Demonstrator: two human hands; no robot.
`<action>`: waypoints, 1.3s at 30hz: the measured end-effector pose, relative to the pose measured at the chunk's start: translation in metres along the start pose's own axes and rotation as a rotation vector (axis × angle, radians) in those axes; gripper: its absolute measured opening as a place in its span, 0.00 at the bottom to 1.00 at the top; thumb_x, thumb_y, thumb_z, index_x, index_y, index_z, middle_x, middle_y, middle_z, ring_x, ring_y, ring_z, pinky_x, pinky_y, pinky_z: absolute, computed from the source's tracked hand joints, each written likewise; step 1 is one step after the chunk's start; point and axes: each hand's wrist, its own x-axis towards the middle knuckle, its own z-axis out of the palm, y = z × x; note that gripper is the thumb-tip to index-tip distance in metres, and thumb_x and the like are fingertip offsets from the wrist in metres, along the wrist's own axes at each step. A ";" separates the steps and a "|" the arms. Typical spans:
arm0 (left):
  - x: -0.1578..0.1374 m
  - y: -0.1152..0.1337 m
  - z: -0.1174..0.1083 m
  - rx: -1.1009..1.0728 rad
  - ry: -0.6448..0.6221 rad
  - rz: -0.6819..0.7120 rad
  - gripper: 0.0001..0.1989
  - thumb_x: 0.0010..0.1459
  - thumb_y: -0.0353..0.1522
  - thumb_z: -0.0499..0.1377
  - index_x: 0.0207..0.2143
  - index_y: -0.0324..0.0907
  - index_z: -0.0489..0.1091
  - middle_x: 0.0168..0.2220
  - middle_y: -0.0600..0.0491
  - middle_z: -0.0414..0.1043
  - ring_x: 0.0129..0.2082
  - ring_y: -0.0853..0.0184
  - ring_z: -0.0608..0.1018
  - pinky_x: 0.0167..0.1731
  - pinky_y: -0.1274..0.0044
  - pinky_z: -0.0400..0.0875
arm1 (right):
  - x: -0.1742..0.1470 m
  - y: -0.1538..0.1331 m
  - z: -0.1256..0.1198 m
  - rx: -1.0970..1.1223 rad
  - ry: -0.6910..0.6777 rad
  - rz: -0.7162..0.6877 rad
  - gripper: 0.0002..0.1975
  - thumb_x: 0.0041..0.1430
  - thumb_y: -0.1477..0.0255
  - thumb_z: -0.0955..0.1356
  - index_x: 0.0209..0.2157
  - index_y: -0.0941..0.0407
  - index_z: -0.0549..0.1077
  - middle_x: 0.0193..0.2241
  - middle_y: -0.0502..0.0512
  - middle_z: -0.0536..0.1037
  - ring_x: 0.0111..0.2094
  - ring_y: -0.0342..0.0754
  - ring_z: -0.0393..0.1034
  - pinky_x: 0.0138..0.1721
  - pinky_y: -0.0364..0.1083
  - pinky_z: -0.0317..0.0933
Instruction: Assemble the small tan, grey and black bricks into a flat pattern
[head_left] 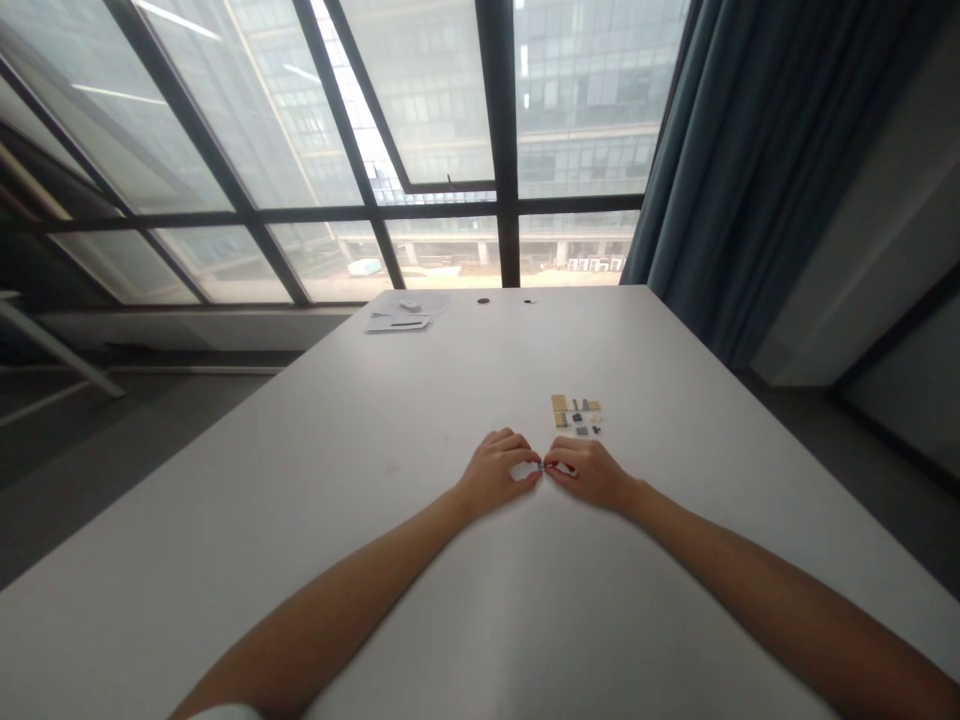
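Over the white table (420,430), my left hand (495,470) and my right hand (589,472) meet fingertip to fingertip. Between them is a tiny bluish-grey piece (541,466), too small to name. My left thumb and fingers are pinched at its left side. The fingers of my right hand are pinched close against its right side; whether they hold a second small part cannot be made out. Just beyond my right hand lies a group of small tan blocks (559,403) and dark grey pieces (577,417), which look like toy building bricks.
White papers (397,323) with a dark slim object on them lie at the table's far left. A dark round disc (484,301) and a small dark item (529,301) are near the far edge. Windows stand behind; a blue curtain (720,180) hangs at the right.
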 end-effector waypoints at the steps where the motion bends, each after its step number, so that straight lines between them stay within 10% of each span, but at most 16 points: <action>1: 0.000 0.000 0.000 -0.003 0.001 -0.001 0.06 0.58 0.36 0.63 0.38 0.48 0.78 0.36 0.50 0.78 0.40 0.63 0.76 0.44 0.69 0.69 | 0.000 0.000 0.000 0.004 -0.001 -0.003 0.06 0.64 0.75 0.66 0.36 0.54 0.76 0.31 0.52 0.76 0.31 0.43 0.69 0.34 0.42 0.61; 39: 0.001 -0.004 0.000 -0.113 0.115 0.067 0.05 0.59 0.33 0.63 0.38 0.45 0.77 0.34 0.51 0.76 0.36 0.65 0.75 0.41 0.71 0.70 | 0.001 0.003 0.005 -0.004 0.091 -0.032 0.05 0.63 0.75 0.67 0.36 0.55 0.75 0.30 0.52 0.75 0.30 0.44 0.69 0.34 0.42 0.61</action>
